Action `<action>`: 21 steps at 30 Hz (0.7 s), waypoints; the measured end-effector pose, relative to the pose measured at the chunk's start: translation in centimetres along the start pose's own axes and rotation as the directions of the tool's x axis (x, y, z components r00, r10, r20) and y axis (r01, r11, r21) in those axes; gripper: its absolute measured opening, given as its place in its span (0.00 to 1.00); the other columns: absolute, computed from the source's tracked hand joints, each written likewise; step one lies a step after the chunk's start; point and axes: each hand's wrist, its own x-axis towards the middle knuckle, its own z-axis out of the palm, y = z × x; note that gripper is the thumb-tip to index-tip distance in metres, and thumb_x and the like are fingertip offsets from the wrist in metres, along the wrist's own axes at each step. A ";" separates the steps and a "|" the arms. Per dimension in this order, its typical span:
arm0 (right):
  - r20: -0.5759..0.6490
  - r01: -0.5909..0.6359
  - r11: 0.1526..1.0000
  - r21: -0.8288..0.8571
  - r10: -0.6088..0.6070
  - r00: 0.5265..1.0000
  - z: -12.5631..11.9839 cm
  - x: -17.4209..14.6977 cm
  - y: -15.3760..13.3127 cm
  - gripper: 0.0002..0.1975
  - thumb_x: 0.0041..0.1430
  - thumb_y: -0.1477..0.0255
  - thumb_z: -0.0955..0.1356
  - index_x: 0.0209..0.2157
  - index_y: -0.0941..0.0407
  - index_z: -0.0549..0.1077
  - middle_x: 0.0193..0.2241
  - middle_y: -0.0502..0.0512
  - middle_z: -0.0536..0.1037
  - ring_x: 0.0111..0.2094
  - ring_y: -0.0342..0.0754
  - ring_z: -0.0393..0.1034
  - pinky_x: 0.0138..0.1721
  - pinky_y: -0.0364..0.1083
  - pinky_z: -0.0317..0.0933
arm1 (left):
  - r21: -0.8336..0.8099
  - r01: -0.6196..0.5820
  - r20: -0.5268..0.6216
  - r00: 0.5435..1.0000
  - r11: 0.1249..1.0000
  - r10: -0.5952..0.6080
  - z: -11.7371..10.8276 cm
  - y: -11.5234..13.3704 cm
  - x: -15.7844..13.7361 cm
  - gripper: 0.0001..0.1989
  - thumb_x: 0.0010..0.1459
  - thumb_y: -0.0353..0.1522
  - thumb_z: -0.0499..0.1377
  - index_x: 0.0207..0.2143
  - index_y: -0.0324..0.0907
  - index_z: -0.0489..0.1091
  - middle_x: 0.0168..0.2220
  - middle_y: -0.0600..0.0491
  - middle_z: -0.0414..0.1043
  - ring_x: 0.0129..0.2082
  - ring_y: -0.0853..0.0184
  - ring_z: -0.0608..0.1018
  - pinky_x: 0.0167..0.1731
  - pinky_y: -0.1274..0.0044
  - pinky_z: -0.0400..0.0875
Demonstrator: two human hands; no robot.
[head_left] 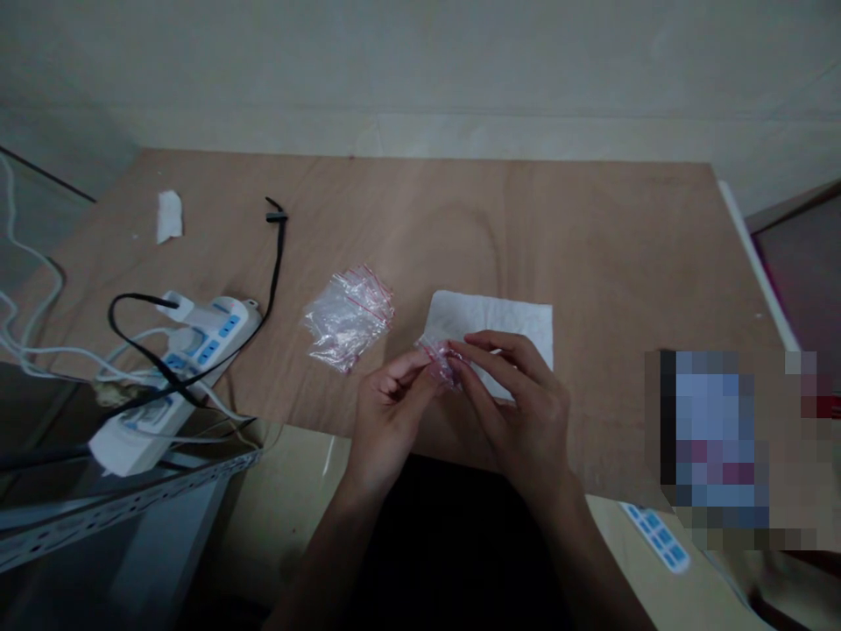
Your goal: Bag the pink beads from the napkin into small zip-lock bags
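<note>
Between my two hands is a small clear zip bag (441, 358) with a red line along its seal. My left hand (394, 403) pinches its left side between thumb and fingers. The fingertips of my right hand (519, 394) close on the bag's right side near the red line. Whether anything is inside the bag I cannot make out. Under and behind my right hand lies a white paper sheet (487, 314), partly covered by it. A pile of similar clear zip bags (351, 317) rests to the left of my hands.
A white power strip (210, 333) with plugs and a black cable (279, 263) occupies the table's left side. Farther back lies a white scrap (169, 216). A pixelated patch covers something at the right edge. Another power strip (657, 536) is below the table at right.
</note>
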 end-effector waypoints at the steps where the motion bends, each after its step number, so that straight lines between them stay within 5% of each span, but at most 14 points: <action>1: -0.011 -0.002 1.000 -0.006 0.002 1.000 0.0 0.0 0.0 0.10 0.60 0.80 0.68 0.43 0.62 0.78 0.40 0.61 0.76 0.40 0.47 0.73 0.39 0.46 0.72 | 0.002 0.008 -0.006 1.000 1.000 -0.008 0.1 0.0 0.0 0.06 0.54 0.34 0.67 0.35 0.44 0.80 0.35 0.55 0.81 0.35 0.70 0.81 0.41 0.79 0.75; 9: -0.039 0.010 1.000 -0.012 -0.011 0.999 -0.1 -0.5 0.0 0.08 0.60 0.80 0.68 0.40 0.61 0.79 0.35 0.59 0.78 0.37 0.46 0.73 0.38 0.46 0.71 | -0.018 0.022 -0.103 0.994 1.000 -0.024 0.5 -0.7 0.1 0.07 0.52 0.35 0.68 0.31 0.42 0.77 0.29 0.55 0.80 0.30 0.74 0.79 0.36 0.83 0.72; 16: 0.136 -0.022 0.990 0.141 0.003 0.991 0.0 -0.9 0.1 0.12 0.62 0.77 0.68 0.47 0.58 0.77 0.41 0.58 0.82 0.41 0.47 0.75 0.43 0.47 0.72 | -0.074 0.008 -0.167 0.986 0.997 -0.020 0.5 -1.1 0.3 0.09 0.48 0.38 0.70 0.27 0.41 0.78 0.26 0.56 0.78 0.29 0.73 0.78 0.34 0.83 0.72; 21: 0.114 -0.140 0.967 0.211 0.118 0.986 -0.1 -0.7 0.0 0.12 0.61 0.77 0.68 0.44 0.52 0.79 0.38 0.53 0.83 0.38 0.46 0.78 0.40 0.46 0.74 | 0.113 -0.055 -0.115 0.991 0.992 0.068 0.2 -0.8 0.1 0.09 0.54 0.38 0.66 0.31 0.42 0.79 0.30 0.53 0.81 0.33 0.69 0.81 0.38 0.79 0.74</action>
